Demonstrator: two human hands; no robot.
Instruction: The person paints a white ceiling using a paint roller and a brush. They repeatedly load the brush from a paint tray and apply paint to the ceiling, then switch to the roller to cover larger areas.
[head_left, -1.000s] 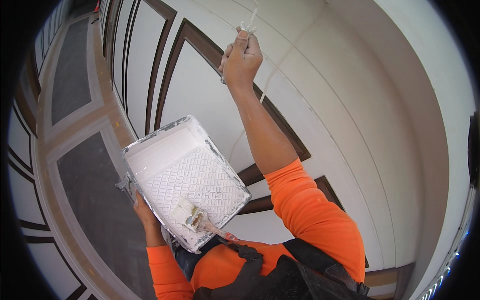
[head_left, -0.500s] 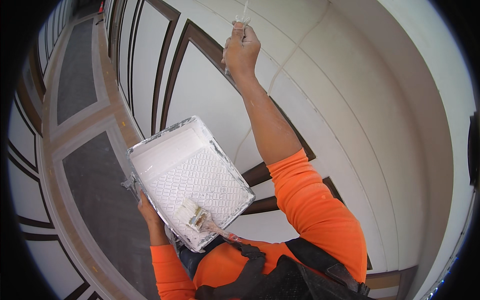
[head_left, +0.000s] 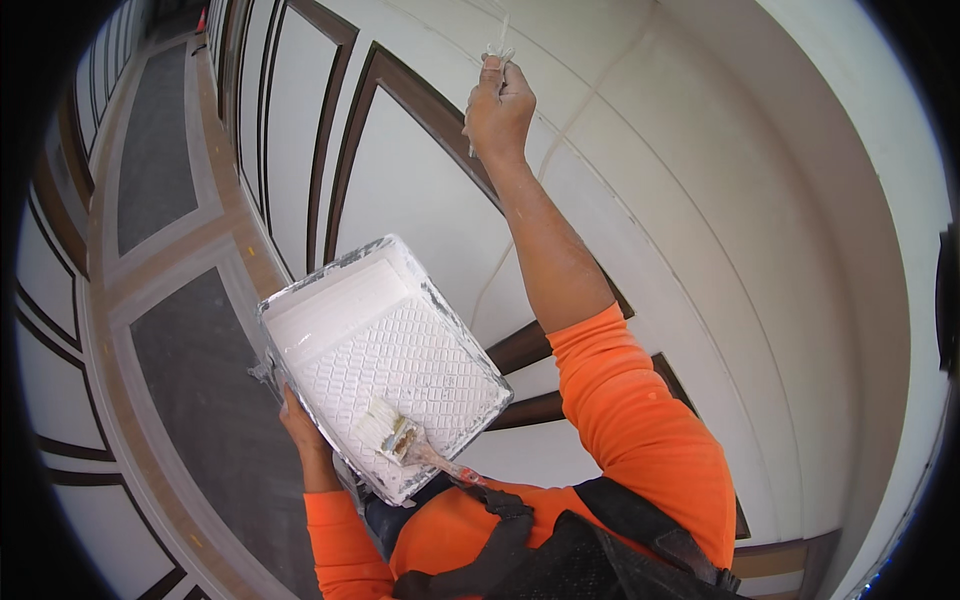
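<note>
My left hand (head_left: pixel 303 422) grips the left side of a paint tray (head_left: pixel 447 300), its fingers mostly hidden beneath. The tray is crusted with white and grey paint, with white paint pooled in its far end and a ridged slope nearer me. A paintbrush (head_left: pixel 408 441) with white-coated bristles lies on that slope, its handle over the near edge. Raised high toward the wall, my right hand (head_left: pixel 500 112) is closed around a whitish, paint-smeared handle (head_left: pixel 497 52). A thin bent rod rises from the handle's top and leaves the picture, so its far end is hidden.
A pale wall with dark-brown framed panels (head_left: pixel 415 170) runs along my right side. A thin pale cord or line (head_left: pixel 590 95) crosses it. On the left a corridor floor with dark grey sections (head_left: pixel 200 380) stretches away to an orange cone (head_left: pixel 201 20).
My right hand has moved slightly to the right along the wall with the handle. The tray and the brush on it have barely shifted.
</note>
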